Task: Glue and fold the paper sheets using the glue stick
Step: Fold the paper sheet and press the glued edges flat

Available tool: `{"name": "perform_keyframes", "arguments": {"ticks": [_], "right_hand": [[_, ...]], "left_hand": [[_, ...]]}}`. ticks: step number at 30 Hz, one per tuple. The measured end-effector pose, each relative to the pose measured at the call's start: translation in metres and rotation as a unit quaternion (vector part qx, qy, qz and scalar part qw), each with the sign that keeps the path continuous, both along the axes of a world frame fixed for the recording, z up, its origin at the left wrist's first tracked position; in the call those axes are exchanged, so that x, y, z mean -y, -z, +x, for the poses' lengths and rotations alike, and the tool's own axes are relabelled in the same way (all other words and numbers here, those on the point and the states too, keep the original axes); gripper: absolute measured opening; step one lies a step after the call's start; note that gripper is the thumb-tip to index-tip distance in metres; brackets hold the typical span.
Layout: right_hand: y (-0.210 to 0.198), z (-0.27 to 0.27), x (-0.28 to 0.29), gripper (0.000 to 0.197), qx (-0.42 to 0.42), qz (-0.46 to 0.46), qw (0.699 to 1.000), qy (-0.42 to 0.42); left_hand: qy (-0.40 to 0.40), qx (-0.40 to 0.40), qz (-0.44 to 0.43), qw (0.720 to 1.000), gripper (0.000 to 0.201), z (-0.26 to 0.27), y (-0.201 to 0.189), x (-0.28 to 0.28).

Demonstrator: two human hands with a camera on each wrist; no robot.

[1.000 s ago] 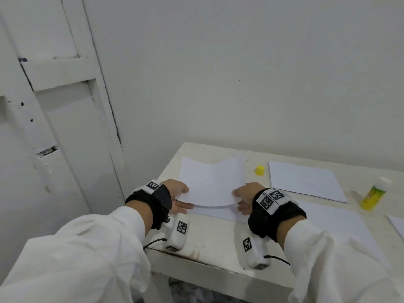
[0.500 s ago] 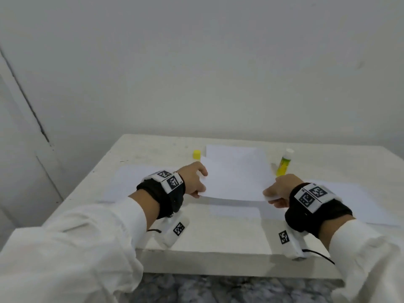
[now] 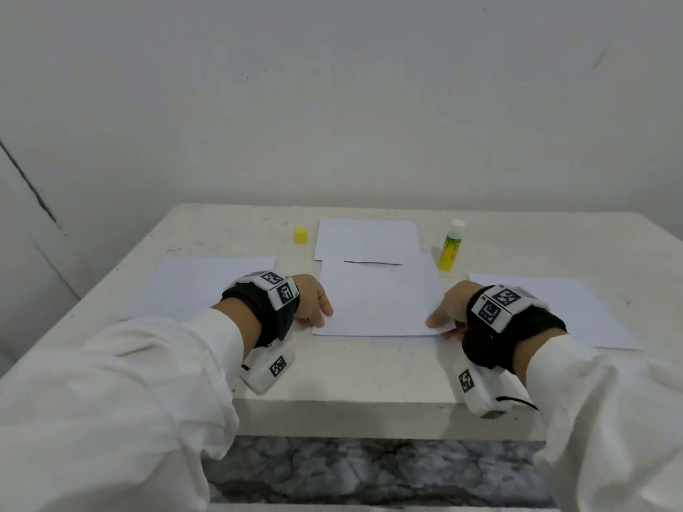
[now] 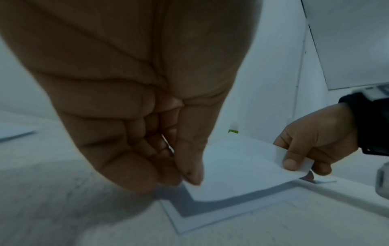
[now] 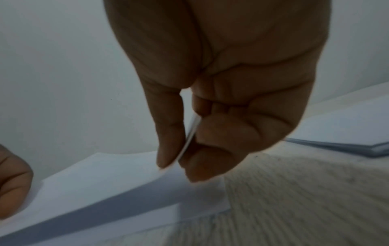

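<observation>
Both hands, L [image 3: 309,301] & R [image 3: 449,308], pinching paper sheet [image 3: 380,297] corners.

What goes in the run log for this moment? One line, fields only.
left hand: pinches paper sheet | right hand: pinches same sheet | glue stick: upright, uncapped | cap: on table

The held paper sheet [image 3: 377,301] hides most of the sheet beneath.
</observation>
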State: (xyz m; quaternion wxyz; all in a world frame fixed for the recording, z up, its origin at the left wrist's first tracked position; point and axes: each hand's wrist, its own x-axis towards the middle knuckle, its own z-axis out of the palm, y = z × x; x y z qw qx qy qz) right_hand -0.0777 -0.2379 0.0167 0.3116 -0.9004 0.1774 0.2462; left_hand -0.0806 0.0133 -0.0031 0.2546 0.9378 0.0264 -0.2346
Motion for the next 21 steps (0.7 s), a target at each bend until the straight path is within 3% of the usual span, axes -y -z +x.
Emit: {"name": "perform_keyframes", "arguments": {"ticks": [21], "right_hand": [[0.018,0.011,0.003,0.027,-0.014,0.024,1.000,0.001]], "left_hand": [[-0.010,0.004,-0.029,1.000,0.020,0.000,0.010,-0.010]]}}
